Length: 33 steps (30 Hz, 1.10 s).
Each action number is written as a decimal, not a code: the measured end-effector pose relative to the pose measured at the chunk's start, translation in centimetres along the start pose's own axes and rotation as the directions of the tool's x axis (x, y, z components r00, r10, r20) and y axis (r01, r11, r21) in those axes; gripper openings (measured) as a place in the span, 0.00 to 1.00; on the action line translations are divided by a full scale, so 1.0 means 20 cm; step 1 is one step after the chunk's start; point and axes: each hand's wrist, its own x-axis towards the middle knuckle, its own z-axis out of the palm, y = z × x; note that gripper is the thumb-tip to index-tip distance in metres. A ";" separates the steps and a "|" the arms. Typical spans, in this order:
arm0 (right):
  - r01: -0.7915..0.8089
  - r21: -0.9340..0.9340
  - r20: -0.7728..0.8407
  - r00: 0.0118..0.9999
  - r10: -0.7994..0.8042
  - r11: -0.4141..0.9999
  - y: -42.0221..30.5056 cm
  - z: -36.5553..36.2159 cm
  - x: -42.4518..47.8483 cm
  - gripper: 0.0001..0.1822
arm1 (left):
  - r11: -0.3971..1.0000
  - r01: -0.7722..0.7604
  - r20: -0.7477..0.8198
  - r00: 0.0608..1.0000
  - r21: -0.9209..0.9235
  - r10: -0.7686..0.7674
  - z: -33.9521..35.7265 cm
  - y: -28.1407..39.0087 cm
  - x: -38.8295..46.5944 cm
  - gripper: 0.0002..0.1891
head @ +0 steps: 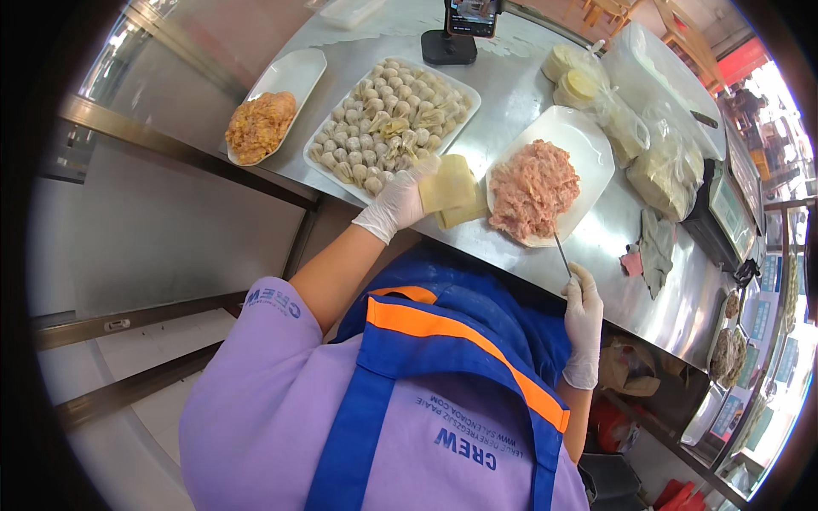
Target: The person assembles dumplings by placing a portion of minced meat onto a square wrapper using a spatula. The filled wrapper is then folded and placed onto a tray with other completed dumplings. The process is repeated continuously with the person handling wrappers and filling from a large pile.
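Observation:
My gloved left hand [401,197] holds a square yellowish dough wrapper [447,184] by its left side. Under that wrapper, more wrappers [465,216] lie on the steel table near its front edge. Between the gloved fingers of my right hand [583,316] is a thin metal utensil [562,254], its far end at the edge of the pink minced meat [535,186]. The meat sits on a white octagonal plate [591,150]. Just beyond my left hand, a white tray [470,96] carries rows of wrapped dumplings [367,137].
At the left, a long white dish [300,67] holds an orange-yellow filling [262,124]. A phone [473,16] stands on a black holder [448,48] at the back. Bagged wrappers [668,172], a scale [728,207] and a grey cloth [656,249] occupy the right.

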 end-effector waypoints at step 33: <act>0.108 0.073 0.218 0.968 -0.122 0.991 -0.09 0.16 0.05 0.15 | 0.981 0.178 -0.452 0.871 -0.075 -0.192 0.26 -0.41 -0.01 0.17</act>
